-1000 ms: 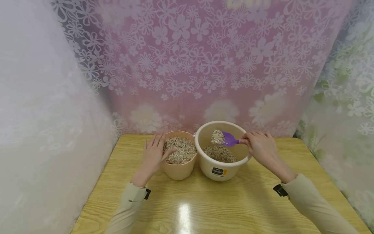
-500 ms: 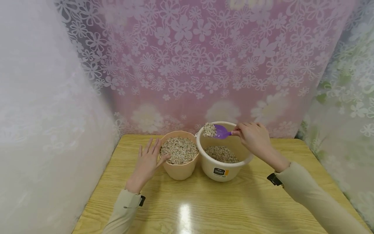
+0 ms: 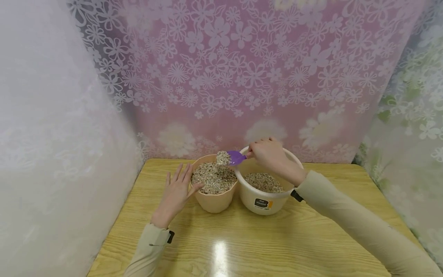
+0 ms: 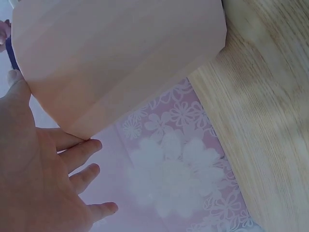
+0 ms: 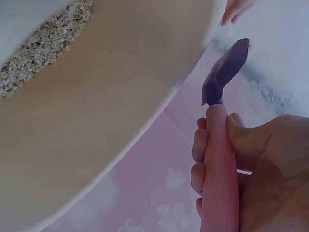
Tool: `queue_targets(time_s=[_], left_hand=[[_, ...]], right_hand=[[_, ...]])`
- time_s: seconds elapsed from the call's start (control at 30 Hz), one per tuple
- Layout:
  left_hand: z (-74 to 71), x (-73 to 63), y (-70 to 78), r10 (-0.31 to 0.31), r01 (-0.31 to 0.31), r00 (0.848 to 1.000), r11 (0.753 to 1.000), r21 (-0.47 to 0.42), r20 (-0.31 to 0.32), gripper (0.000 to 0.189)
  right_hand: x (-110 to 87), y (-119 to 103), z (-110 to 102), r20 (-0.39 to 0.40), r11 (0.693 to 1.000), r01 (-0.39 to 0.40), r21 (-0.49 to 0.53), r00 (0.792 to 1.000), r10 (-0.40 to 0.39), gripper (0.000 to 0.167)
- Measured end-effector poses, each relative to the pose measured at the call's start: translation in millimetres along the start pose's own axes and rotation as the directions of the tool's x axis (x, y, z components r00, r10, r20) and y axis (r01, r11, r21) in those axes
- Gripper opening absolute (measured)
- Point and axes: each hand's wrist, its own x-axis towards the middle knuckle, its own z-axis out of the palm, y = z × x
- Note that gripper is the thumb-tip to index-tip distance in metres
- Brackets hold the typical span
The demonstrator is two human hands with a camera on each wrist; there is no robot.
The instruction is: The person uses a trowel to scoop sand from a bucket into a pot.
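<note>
My right hand (image 3: 268, 154) grips the pink handle (image 5: 219, 169) of a small purple shovel (image 3: 237, 158), fingers wrapped round it. A heap of pale gravel (image 3: 223, 158) lies on the blade, held above the back of a peach pot (image 3: 214, 202). That pot is filled with the same gravel almost to its rim. My left hand (image 3: 174, 194) rests against the pot's left side with fingers spread, thumb over the rim; the left wrist view shows the fingertips (image 4: 91, 145) at the rim. Beside the pot stands a cream bucket (image 3: 249, 200) with gravel in its bottom.
Both containers stand side by side near the back edge of a wooden table (image 3: 256, 246). A pink flowered curtain (image 3: 207, 77) hangs behind them, and pale sheeting (image 3: 62, 146) closes off the left side. The bucket bears a black and orange label (image 3: 263, 204).
The loaded shovel in my right hand has risen out of the cream bucket and moved left over the peach pot. My left hand has shifted slightly outward on the pot's side.
</note>
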Motion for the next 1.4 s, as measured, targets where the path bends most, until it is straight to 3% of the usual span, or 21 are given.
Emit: queue_targets(time_s=[0.23, 0.33, 0.4, 0.47, 0.57, 0.8, 0.9, 0.97, 1.03, 1.1, 1.17, 1.23, 1.3, 1.4], left_hand=[[0.9, -0.1, -1.2, 0.009, -0.009, 1.000, 1.000, -0.005, -0.019, 0.084], [0.8, -0.1, -1.0, 0.008, -0.009, 1.000, 1.000, -0.009, -0.012, 0.084], [0.4, -0.3, -0.6, 0.005, -0.005, 1.000, 1.000, -0.012, -0.005, 0.084], [0.2, -0.1, 0.3, 0.008, -0.008, 1.000, 1.000, -0.012, -0.004, 0.084], [0.1, 0.0, 0.9, 0.011, -0.011, 1.000, 1.000, -0.010, -0.009, 0.084], [-0.4, -0.2, 0.8, 0.006, -0.006, 1.000, 1.000, -0.018, -0.011, 0.083], [-0.4, -0.3, 0.5, 0.007, -0.007, 1.000, 1.000, -0.017, -0.009, 0.083], [0.3, 0.0, 0.9, 0.009, -0.009, 1.000, 1.000, -0.019, -0.011, 0.083], [0.7, 0.2, 1.4, 0.012, -0.013, 1.000, 1.000, -0.018, -0.013, 0.083], [1.1, 0.5, 1.8, 0.016, -0.016, 1.000, 1.000, -0.012, -0.017, 0.083], [1.9, 0.8, 2.0, 0.020, -0.020, 0.999, 1.000, -0.002, -0.026, 0.083], [2.3, 0.7, 1.9, 0.022, -0.021, 0.999, 1.000, 0.008, -0.033, 0.083], [3.2, 0.5, 1.5, 0.023, -0.022, 0.999, 1.000, 0.014, -0.041, 0.082], [3.8, -0.3, 1.0, 0.023, -0.022, 0.999, 1.000, 0.015, -0.046, 0.082]], right_hand=[[18.0, -24.3, 7.3, 0.062, 0.990, 0.052, -0.130, 0.997, -0.044, 0.027], [21.5, -30.8, 9.5, 0.003, 0.981, 0.081, -0.176, 0.997, -0.082, 0.015], [22.1, -34.0, 9.9, -0.073, 0.970, 0.096, -0.224, 0.991, -0.115, 0.030], [22.0, -35.7, 10.2, -0.167, 0.953, 0.108, -0.284, 0.973, -0.160, 0.042], [21.5, -37.0, 10.2, -0.263, 0.920, 0.109, -0.376, 0.940, -0.219, 0.043], [21.2, -33.8, 6.7, -0.254, 0.825, 0.130, -0.549, 0.915, -0.313, 0.024], [20.9, -25.7, 6.2, -0.321, 0.803, 0.129, -0.582, 0.871, -0.372, 0.017], [19.6, -17.7, 6.0, -0.391, 0.820, 0.113, -0.561, 0.837, -0.382, 0.015], [16.7, -8.4, 5.8, -0.466, 0.875, 0.107, -0.472, 0.813, -0.350, 0.011], [11.4, 0.7, 5.3, -0.511, 0.934, 0.110, -0.339, 0.812, -0.281, 0.012], [5.0, 9.9, 6.2, -0.527, 0.974, 0.106, -0.199, 0.826, -0.198, 0.016], [-2.3, 18.3, 7.2, -0.512, 0.993, 0.082, -0.080, 0.851, -0.112, 0.021], [-10.5, 26.3, 9.2, -0.472, 0.999, 0.044, 0.004, 0.881, -0.037, 0.021], [-23.4, 37.7, 12.5, -0.418, 0.996, -0.012, 0.085, 0.907, 0.046, 0.021]])
